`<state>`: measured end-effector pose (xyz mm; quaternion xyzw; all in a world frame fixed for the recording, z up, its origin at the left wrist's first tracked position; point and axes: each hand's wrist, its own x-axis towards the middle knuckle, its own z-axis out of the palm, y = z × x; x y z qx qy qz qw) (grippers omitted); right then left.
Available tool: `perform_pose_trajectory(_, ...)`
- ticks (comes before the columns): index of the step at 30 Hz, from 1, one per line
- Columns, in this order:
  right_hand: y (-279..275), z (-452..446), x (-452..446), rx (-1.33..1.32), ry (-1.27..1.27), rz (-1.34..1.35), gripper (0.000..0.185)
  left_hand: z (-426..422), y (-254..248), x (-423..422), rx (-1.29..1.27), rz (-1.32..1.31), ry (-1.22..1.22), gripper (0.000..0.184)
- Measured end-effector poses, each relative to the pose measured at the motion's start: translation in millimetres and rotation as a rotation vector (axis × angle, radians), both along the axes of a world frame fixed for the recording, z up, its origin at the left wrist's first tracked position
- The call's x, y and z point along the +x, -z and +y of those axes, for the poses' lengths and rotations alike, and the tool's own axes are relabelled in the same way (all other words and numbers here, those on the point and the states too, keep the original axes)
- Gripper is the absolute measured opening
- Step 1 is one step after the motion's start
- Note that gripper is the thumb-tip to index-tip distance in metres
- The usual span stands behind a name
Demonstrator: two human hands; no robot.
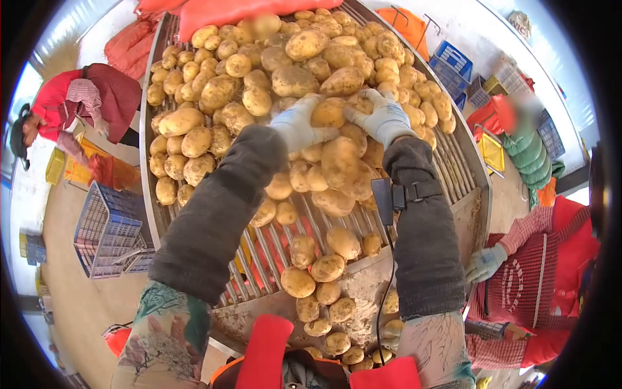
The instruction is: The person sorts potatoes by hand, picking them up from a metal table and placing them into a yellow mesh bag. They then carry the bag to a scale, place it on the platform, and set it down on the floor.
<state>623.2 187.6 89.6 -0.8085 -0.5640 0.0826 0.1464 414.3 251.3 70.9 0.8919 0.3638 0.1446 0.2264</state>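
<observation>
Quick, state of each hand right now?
Left hand: open, thumb spread, against the potatoes.
Right hand: open too, touching potatoes; no closed grip visible.

The only view is head-worn; it looks forward and down, close over the sleeves [424,240], onto potatoes [293,81] and a slatted table [453,170]; round, dark-cornered.

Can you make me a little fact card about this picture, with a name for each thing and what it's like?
Food: a big heap of potatoes
Surface: slatted metal table, with a few potatoes lower down
Left hand: pale glove, fingers spread, on the heap
Right hand: pale glove, on the heap, across a potato from the left
Sleeves: dark cuffs over patterned cloth
Far edge: red sack material
Helpers: a person bending at left; red-clothed people at right
Floor: blue crate at left
</observation>
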Motion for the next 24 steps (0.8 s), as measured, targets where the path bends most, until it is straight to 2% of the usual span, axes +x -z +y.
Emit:
perform_pose_trajectory(1,2,-5,1,-0.003,0.015,0.0,0.068,-4,-4,0,-0.218,-0.033,0.021,0.082)
perform_pose_trajectory(3,12,-21,-3,0.044,-0.079,0.022,0.063,-23,6,-13,-0.222,-0.081,0.041,0.082)
perform_pose_trajectory(4,17,-35,-12,0.114,-0.121,0.229,0.057,-37,9,-22,-0.322,-0.108,0.059,0.083)
perform_pose_trajectory(5,22,-53,-21,0.14,-0.128,0.201,0.056,-52,11,-31,-0.421,-0.138,0.081,0.084)
perform_pose_trajectory(6,21,-73,-37,0.168,-0.133,0.17,0.054,-66,15,-45,-0.414,-0.139,0.1,0.085)
perform_pose_trajectory(7,35,-94,-47,0.161,-0.083,0.258,0.051,-82,20,-61,-0.413,-0.137,0.124,0.087)
perform_pose_trajectory(8,37,-118,-57,0.085,-0.157,0.164,0.054,-102,14,-74,-0.288,-0.039,0.168,0.088)
perform_pose_trajectory(9,51,-140,-64,0.047,-0.103,0.202,0.058,-119,9,-87,-0.157,0.051,0.211,0.089)
perform_pose_trajectory(10,69,-166,-76,0.006,-0.041,0.246,0.061,-130,30,-105,-0.13,-0.011,0.302,0.089)
perform_pose_trajectory(12,82,-223,-110,-0.01,0.008,0.202,0.064,-170,29,-129,-0.007,0.095,0.465,0.087)
perform_pose_trajectory(13,80,-249,-132,-0.021,0.015,0.166,0.067,-192,32,-141,0.087,0.173,0.535,0.087)
perform_pose_trajectory(16,50,-319,-198,-0.018,0.187,0.215,0.07,-252,39,-176,0.082,0.067,0.589,0.087)
perform_pose_trajectory(17,58,-339,-212,0.161,0.238,0.312,0.069,-266,44,-185,0.089,0.046,0.638,0.087)
perform_pose_trajectory(19,77,-377,-241,0.275,0.269,0.206,0.058,-288,59,-212,0.019,0.077,0.727,0.083)
perform_pose_trajectory(21,106,-406,-261,-0.021,0.134,0.075,0.045,-306,68,-237,-0.058,0.021,0.668,0.075)
perform_pose_trajectory(23,99,-425,-285,0.188,0.3,0.107,0.037,-315,71,-252,0.104,0.092,0.777,0.066)
perform_pose_trajectory(24,91,-432,-295,0.266,0.309,0.01,0.037,-318,66,-256,0.119,0.163,0.827,0.064)
